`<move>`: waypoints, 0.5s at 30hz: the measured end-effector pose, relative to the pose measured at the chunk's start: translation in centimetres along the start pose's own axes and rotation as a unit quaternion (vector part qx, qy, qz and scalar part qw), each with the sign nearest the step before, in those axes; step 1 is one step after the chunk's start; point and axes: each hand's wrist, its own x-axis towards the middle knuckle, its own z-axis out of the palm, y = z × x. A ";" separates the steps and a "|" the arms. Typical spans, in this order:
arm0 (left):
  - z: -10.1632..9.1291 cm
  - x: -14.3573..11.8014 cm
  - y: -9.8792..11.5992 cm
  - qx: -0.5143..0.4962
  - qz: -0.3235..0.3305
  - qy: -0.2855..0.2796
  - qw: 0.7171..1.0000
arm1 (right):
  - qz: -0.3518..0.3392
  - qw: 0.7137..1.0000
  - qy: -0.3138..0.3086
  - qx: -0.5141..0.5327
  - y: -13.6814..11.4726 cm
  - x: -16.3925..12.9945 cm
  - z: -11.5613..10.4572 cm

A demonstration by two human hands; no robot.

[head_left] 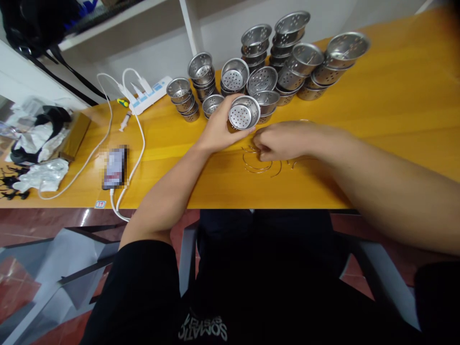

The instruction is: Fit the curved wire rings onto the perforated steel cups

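My left hand (219,127) is wrapped round a perforated metal cup (244,113), its open mouth tilted toward me and small holes showing in its bottom. Just right of the cup, my right hand (275,140) is closed, knuckles up, low over the table. What its fingers hold, if anything, is hidden. Thin curved wires (258,171) lie on the table beside and under that hand. Behind both hands stand several stacks of similar perforated cups (234,75), some rising high at the back right (292,28).
A white power strip (153,95) with cables, a syringe (125,121) and a phone (115,167) lie on the left of the yellow table (172,158). Farther left is a cardboard box (76,136) with plastic bags. A shelf (118,21) stands behind.
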 end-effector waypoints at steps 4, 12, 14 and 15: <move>0.1 0.0 0.0 0.004 0.009 0.006 1.000 | -0.024 0.998 0.033 0.049 0.6 -0.2 0.0; -0.2 0.1 0.1 -0.005 -0.017 0.008 1.000 | -0.023 0.991 0.079 0.101 1.6 -0.9 -0.6; -0.1 0.1 -0.2 0.001 -0.015 0.004 1.000 | -0.019 0.988 0.086 0.125 1.7 -1.0 -0.7; -0.1 0.1 -0.4 0.004 -0.013 0.002 1.000 | -0.020 0.986 0.093 0.138 1.7 -1.0 -0.7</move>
